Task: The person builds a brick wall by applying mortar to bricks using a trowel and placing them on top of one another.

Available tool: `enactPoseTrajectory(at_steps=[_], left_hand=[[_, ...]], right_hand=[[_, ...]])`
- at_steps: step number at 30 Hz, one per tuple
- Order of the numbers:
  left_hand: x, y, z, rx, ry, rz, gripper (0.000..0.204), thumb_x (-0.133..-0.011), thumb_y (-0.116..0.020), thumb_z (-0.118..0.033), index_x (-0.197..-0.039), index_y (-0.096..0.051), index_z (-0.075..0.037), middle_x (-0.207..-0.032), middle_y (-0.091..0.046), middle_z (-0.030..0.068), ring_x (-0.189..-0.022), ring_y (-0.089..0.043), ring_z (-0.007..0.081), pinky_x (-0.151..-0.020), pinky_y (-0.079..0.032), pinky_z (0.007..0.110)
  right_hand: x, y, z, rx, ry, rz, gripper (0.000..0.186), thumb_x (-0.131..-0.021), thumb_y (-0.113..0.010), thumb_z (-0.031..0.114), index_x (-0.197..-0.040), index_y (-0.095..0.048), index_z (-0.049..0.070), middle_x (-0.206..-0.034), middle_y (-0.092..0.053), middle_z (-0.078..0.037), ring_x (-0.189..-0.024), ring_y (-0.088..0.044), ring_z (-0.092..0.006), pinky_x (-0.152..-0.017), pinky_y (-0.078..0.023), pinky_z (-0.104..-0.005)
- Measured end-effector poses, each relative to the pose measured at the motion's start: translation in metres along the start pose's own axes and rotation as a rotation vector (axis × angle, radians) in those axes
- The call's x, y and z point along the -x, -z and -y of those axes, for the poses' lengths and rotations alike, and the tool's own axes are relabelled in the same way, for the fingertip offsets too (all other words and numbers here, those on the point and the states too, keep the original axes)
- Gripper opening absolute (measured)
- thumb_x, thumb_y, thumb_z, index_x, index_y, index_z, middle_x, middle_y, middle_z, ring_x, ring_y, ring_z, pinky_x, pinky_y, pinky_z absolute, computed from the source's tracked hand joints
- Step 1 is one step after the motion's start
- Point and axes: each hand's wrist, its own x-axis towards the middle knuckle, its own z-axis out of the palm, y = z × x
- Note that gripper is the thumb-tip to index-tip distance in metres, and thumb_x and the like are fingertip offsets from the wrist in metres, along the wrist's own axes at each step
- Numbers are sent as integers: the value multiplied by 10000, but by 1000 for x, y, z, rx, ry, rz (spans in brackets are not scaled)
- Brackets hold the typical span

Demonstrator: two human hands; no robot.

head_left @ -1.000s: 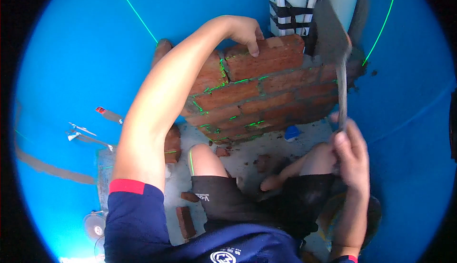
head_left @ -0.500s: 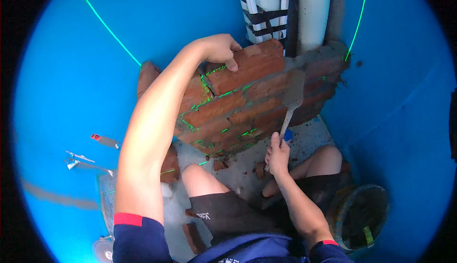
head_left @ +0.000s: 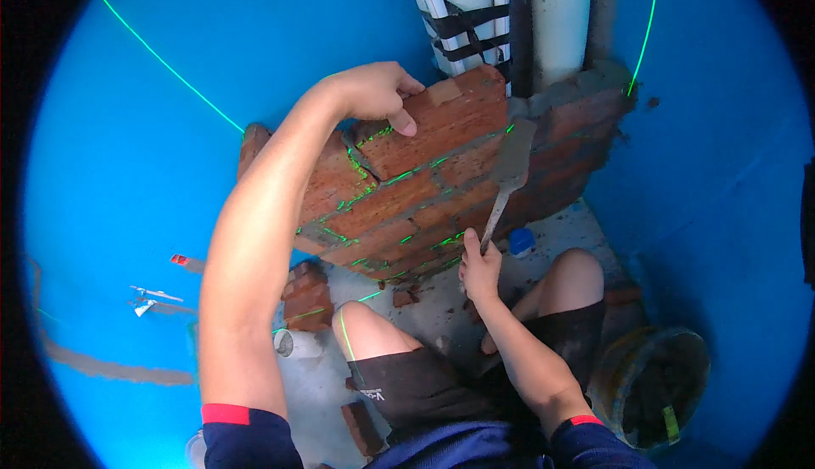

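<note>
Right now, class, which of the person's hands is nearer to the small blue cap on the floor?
Right. The right hand, gripping the trowel, sits just left of the blue cap. The left hand rests up on the top brick, far above it.

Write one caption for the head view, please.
Left hand rests on top brick of brick wall; right hand holds trowel against it.
</note>
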Motion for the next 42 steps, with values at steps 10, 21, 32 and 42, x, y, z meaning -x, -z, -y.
enactPoseTrajectory(at_steps=[10, 21, 32, 42], left_hand=[[-4, 1, 7, 72, -9, 19, 698, -674, -831, -155, -1312, -574, -34, -1167, -678, 133, -1057, -641, 262, -908, -489, 354], [-3, 3, -4, 63, 50, 28, 716, -681, -841, -125, -1323, -549, 0, -1183, -667, 129, -1056, -625, 239, -932, -483, 368], [-3, 4, 1, 77, -7, 74, 704, -705, -822, -141, -1329, -537, 17, -1170, -670, 126, -1036, -628, 224, -918, -484, 344], [-5, 2, 4, 84, -1, 64, 700, -683, -826, -138, -1315, -559, 0, -1195, -664, 136, -1092, -630, 241, -955, -478, 345]], right_hand=[[-7, 3, -6, 27, -27, 44, 448, -910, -656, 442, -731, -399, 122, -540, -374, 51, -414, -379, -66, -376, -285, -250], [-21, 4, -32, 232, 63, -8, 483, -924, -613, 463, -702, -491, 52, -540, -478, -6, -491, -487, -124, -478, -382, -307], [-10, -12, -81, 233, 88, 75, 389, -935, -630, 396, -762, -447, 100, -561, -446, 24, -428, -425, -78, -390, -332, -253], [13, -34, -101, 386, 16, 249, 524, -925, -589, 510, -733, -547, 24, -570, -540, -43, -530, -513, -129, -521, -426, -318]])
